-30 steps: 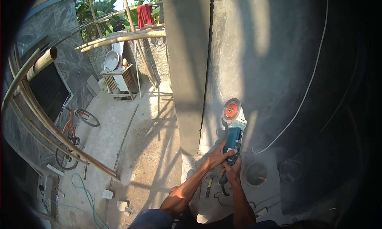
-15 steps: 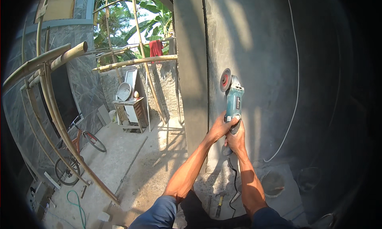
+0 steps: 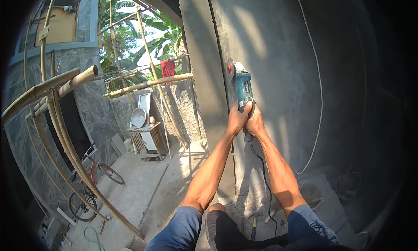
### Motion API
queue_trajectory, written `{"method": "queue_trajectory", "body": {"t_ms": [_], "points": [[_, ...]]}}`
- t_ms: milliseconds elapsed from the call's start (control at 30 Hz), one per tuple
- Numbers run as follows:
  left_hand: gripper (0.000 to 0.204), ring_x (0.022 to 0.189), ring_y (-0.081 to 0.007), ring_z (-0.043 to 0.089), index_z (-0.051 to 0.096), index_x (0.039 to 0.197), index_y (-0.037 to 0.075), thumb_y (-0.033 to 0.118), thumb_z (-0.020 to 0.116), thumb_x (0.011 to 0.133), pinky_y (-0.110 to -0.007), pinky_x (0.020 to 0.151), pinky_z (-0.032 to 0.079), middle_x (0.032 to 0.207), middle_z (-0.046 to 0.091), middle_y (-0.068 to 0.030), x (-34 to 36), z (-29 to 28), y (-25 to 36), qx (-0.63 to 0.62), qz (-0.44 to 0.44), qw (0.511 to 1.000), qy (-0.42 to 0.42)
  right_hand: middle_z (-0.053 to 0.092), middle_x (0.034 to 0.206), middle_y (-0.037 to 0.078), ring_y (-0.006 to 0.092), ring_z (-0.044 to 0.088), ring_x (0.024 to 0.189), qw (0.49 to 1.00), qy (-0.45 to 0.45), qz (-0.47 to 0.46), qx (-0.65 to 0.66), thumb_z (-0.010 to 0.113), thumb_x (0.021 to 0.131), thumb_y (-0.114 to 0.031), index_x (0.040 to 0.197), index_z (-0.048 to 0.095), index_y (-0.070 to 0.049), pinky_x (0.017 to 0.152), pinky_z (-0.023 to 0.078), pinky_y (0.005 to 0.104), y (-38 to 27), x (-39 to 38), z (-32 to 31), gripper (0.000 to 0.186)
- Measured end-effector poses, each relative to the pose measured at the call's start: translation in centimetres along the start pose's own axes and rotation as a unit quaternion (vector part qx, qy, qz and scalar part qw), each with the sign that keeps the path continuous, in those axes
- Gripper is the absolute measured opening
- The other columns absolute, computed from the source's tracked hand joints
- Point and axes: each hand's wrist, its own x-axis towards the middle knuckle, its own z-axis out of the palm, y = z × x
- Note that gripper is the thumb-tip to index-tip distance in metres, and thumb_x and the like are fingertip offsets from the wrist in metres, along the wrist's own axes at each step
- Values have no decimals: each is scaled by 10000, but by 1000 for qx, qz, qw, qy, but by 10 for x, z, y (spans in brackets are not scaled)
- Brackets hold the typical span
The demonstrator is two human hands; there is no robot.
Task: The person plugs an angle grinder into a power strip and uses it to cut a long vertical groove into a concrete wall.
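Both my arms reach forward to a teal angle grinder (image 3: 244, 86) with a black rear handle. My left hand (image 3: 237, 119) is wrapped round its lower body, thumb on top. Close beside it, my right hand (image 3: 255, 121) grips the same rear part. The round disc (image 3: 230, 68) with a red centre sits at the upper left of the tool, by the dark vertical groove (image 3: 221, 55) between the pillar and the grey plastered wall (image 3: 278, 89). I cannot tell whether the disc touches the wall. A black power cord (image 3: 263, 164) hangs from the handle to the floor.
A hammer (image 3: 254, 227) and a bucket (image 3: 311, 195) are on the floor below. A pale cable (image 3: 320, 85) hangs down the wall. Left stand bamboo poles (image 3: 69, 142), a bicycle (image 3: 93, 181) and a small wooden cabinet (image 3: 148, 140) with a basin (image 3: 138, 117). A red cloth (image 3: 168, 70) hangs behind.
The grinder, in both my hands, has moved left and its disc is now near the vertical groove. My view has shifted slightly. The grip stays on the handle.
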Motion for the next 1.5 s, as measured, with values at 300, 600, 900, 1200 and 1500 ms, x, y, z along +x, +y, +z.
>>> {"method": "queue_trajectory", "body": {"t_ms": [300,600,900,1200,1500], "points": [[520,913,-226,636,585,1277,3,385,688,939,-361,766,505,1052,667,-144,31,-1,-21,-31,-12,999,15,574,686,91,172,568,458,997,-25,-14,-68,518,989,-175,1019,501,-6,369,450,331,3,23,1,173],[491,1000,-261,667,601,1266,11,377,674,945,-386,886,514,1101,689,-171,29,2,-5,-73,-8,997,4,629,717,183,282,646,496,998,-21,-1,-66,601,842,-7,1072,468,28,407,496,397,5,35,-5,268],[484,1002,-237,658,585,1275,10,377,659,970,-366,885,509,1104,686,-158,32,0,-3,-93,-6,996,5,585,694,104,193,582,473,994,-14,-13,-106,544,964,-180,1028,500,-1,384,465,354,0,36,-2,195],[480,934,-211,640,599,1238,21,416,656,971,-356,837,509,1035,678,-127,40,-1,-5,-108,-21,994,-3,609,697,121,212,606,487,992,-14,-3,-127,596,918,-146,1018,511,20,399,473,374,-14,38,-3,212],[455,911,-195,627,609,1196,24,416,656,970,-351,813,505,1012,674,-110,44,-1,-10,-129,-19,991,0,609,696,114,209,607,488,994,-19,-9,-108,602,908,-130,1008,525,15,395,474,370,-11,40,0,193]]}}
